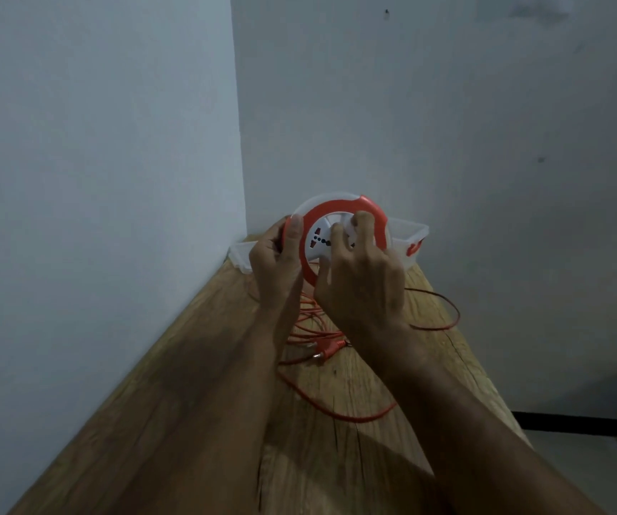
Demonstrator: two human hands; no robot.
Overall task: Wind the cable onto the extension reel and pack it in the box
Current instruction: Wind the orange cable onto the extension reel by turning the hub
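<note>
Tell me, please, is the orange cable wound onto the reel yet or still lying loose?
Mostly loose: the cable sprawls in loops on the wooden table, plug included. How much sits on the reel cannot be told.

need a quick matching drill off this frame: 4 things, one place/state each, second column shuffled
1 extension reel
2 orange cable
3 clear plastic box
4 plug

a at the table's far corner, behind the reel
b lying on the table between the forearms
c held up in both hands
d loose loops across the wooden table

Pairs: 1-c, 2-d, 3-a, 4-b
</note>
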